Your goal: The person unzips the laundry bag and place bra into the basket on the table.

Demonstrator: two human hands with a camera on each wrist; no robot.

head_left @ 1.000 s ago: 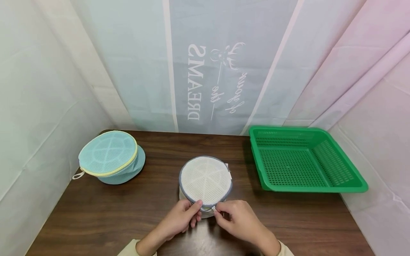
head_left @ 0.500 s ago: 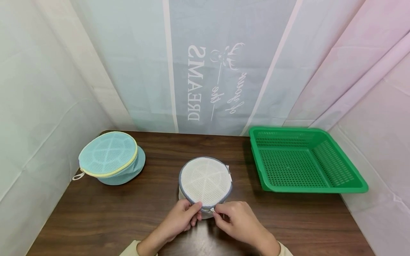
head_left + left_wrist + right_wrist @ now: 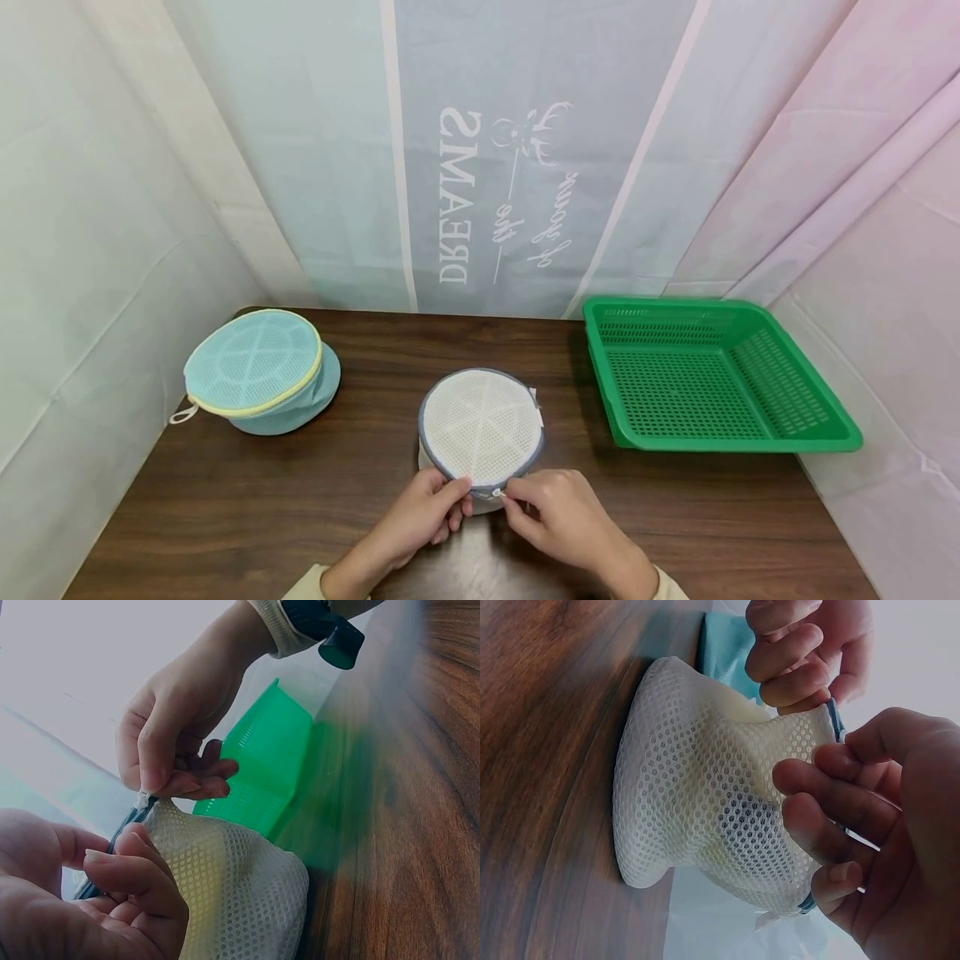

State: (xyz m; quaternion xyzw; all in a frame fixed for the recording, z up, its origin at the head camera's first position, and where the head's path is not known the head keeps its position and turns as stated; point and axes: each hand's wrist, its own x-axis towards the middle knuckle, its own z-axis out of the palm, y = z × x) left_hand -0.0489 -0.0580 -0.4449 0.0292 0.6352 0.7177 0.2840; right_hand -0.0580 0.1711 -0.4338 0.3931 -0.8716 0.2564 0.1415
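white bag (image 3: 483, 417), mesh, stands on the table (image 3: 225, 500) between the two hands, its dark blue rim facing up and something yellow showing through the side. the left hand (image 3: 426, 510) is mostly closed, thumb over the near rim, fingers curled beneath, pinching it. the right hand (image 3: 561, 512) pinches the small white zip pull (image 3: 497, 493) at that rim, its other fingers loosely bent. both hands cover parts of the near rim, and a white tag (image 3: 538, 412) sticks out on the right side.

well apart to the left, a blue bag (image 3: 255, 358) with a yellow rim sits at the back corner, its top leaning left and its white loop (image 3: 183, 413) hanging at the table edge. to the right, a green basket (image 3: 742, 444) lies by the back corner. behind them hangs a pale cloth (image 3: 540, 75) with mirrored white lettering
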